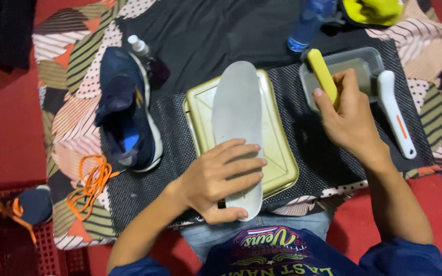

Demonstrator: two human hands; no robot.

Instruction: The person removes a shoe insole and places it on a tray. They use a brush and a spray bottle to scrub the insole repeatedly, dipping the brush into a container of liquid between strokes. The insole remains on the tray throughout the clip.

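A grey shoe insole (237,110) lies lengthwise over a pale gold metal tray (277,153). My left hand (221,179) presses down on the insole's near end, fingers spread across it. My right hand (351,115) grips a yellow-handled brush (322,74) over a grey plastic tub (369,64) at the right. A white brush (396,113) with an orange mark rests against the tub's right side.
A navy sneaker (126,110) without laces lies at the left, a small spray bottle (141,48) behind it, orange laces (90,184) in front. A blue water bottle (308,23) stands at the back. A second shoe (26,204) sits on the red floor, left.
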